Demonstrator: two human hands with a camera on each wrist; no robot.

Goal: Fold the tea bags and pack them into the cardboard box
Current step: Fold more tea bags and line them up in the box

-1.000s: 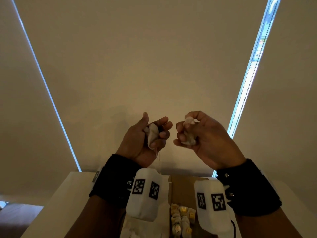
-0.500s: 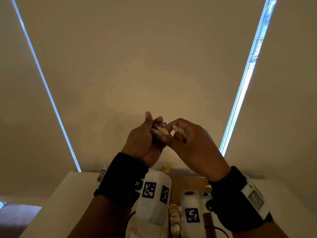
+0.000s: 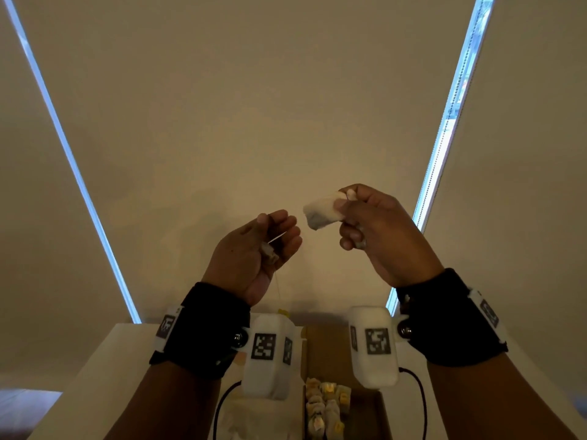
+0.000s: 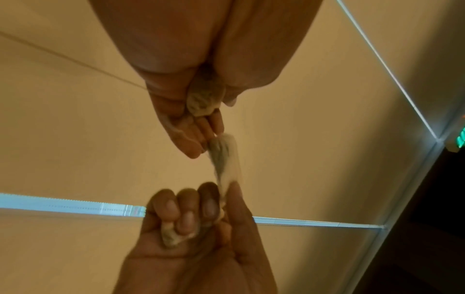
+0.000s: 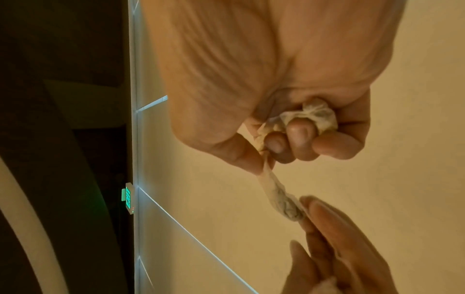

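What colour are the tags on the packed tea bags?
Yellow tags, best in the head view.

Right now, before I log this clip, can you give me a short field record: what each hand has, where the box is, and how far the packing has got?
left hand: raised, fingers curled round a small bunched tea bag, string hanging below
right hand: raised, thumb and forefinger pinch an unfolded tea bag; another crumpled tea bag under the curled fingers
hands: apart, not touching
cardboard box: open on the white table, below the wrists
packed tea bags: rows already in the box
stage: folding, held bags not yet packed
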